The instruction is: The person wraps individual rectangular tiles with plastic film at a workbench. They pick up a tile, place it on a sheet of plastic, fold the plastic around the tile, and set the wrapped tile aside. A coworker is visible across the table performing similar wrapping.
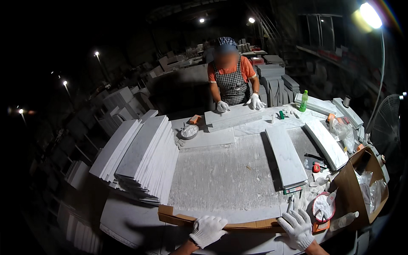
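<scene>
My left hand point(208, 230), in a white knit glove, rests on the brown cardboard strip point(250, 225) along the near edge of the work table. Its fingers point right and look laid flat, with nothing visible in them. At the strip's right end is my right hand point(298, 230), gloved alike, its fingers spread and pointing forward. Beyond the strip lies a rough grey work surface point(216, 174). A short stack of white marble slabs point(287, 159) sits on its right side, and a tall stack of slabs point(144, 148) stands left.
Across the table a co-worker point(233, 76) in white gloves handles a pale slab point(233, 117). Near my right hand are a red-rimmed bowl point(324, 207), a clear bottle point(345, 221) and a cardboard box point(361, 187). A bowl of white material point(189, 131) sits far left.
</scene>
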A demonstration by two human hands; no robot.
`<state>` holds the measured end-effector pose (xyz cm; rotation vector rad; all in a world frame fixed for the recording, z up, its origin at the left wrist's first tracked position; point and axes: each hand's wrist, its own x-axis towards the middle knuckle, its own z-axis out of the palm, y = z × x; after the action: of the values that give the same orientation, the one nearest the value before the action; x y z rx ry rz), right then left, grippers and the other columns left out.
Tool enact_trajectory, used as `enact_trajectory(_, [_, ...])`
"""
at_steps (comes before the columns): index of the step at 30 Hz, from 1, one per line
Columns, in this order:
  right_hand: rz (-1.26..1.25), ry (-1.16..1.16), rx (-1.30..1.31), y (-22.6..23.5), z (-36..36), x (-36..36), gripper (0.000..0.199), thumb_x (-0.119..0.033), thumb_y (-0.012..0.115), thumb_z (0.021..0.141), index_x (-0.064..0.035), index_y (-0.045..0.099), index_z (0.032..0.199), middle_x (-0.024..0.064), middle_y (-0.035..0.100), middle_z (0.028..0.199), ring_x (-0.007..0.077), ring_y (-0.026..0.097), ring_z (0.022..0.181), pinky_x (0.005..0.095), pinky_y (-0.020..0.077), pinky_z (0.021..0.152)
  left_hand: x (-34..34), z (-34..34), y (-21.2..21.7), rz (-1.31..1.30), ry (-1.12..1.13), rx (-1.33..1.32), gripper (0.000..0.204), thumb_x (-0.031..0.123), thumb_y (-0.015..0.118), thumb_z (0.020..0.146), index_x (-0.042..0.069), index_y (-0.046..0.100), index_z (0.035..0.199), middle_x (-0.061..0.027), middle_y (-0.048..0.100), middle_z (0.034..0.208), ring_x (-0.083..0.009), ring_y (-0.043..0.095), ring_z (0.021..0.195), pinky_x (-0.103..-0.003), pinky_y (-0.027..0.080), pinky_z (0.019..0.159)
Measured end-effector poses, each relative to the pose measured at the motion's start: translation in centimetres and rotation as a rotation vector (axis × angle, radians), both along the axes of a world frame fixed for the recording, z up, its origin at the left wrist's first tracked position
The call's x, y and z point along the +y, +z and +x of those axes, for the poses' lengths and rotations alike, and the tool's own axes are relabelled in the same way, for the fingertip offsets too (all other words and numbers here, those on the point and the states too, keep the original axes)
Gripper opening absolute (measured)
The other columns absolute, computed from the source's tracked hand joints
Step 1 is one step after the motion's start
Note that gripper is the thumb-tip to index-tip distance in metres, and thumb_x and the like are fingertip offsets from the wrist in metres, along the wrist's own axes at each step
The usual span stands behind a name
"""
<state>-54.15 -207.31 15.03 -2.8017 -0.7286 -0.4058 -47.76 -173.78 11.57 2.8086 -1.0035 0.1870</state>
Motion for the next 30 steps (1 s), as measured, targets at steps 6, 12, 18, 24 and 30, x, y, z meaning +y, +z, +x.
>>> enact_trajectory(6, [0.047,-0.044,0.099,-0.3,0.6,-0.2,0.061,-0.043,0.077,0.070,-0.0124,0.061,0.120,0.0073,0.062,0.115,0.0282,0.059,0.109,0.0474,0.0385,0.098,-0.1,-0.1,-0.2,-0.016,0.020,-0.005,0.036,0.039,0.077,0.070,0.016,0.060,0.092,-0.0030,0.060,0.073,-0.0235,0.064,0.073,-0.038,0.049,0.065])
enact_trajectory(12, [0.083,-0.005,0.143,0.5,2.0,0.3,0.052,-0.042,0.079,0.068,-0.0212,0.066,0.113,0.0006,0.066,0.103,0.0222,0.062,0.099,0.0422,0.0388,0.088,-0.5,-0.4,0.5,-0.065,0.043,-0.040,0.038,0.038,0.078,0.067,0.017,0.061,0.093,0.0004,0.060,0.076,-0.0205,0.063,0.072,-0.035,0.049,0.064])
enact_trajectory(18, [0.150,-0.055,0.128,-1.3,1.8,0.4,0.044,-0.032,0.078,0.071,-0.0147,0.065,0.109,0.0051,0.065,0.105,0.0256,0.059,0.099,0.0444,0.0427,0.088,-1.0,-1.5,-0.1,-0.031,0.115,-0.075,0.042,0.037,0.078,0.071,0.016,0.067,0.105,-0.0086,0.065,0.095,-0.0278,0.063,0.088,-0.044,0.050,0.074])
enact_trajectory(24, [0.091,-0.056,0.027,-4.9,1.2,0.3,0.029,-0.025,0.074,0.071,-0.0168,0.065,0.098,0.0016,0.064,0.094,0.0228,0.060,0.093,0.0434,0.0435,0.083,-0.2,-1.0,-0.4,-0.021,0.047,-0.027,0.040,0.037,0.078,0.067,0.016,0.064,0.099,-0.0023,0.063,0.086,-0.0227,0.063,0.079,-0.038,0.049,0.069])
enact_trajectory(30, [0.102,-0.037,-0.031,-4.7,2.0,0.3,0.028,-0.020,0.074,0.069,-0.0175,0.066,0.095,0.0007,0.064,0.091,0.0221,0.061,0.091,0.0418,0.0446,0.082,0.1,-1.5,-0.4,-0.011,0.070,-0.028,0.040,0.035,0.078,0.063,0.017,0.061,0.095,0.0037,0.061,0.078,-0.0179,0.062,0.073,-0.033,0.049,0.064])
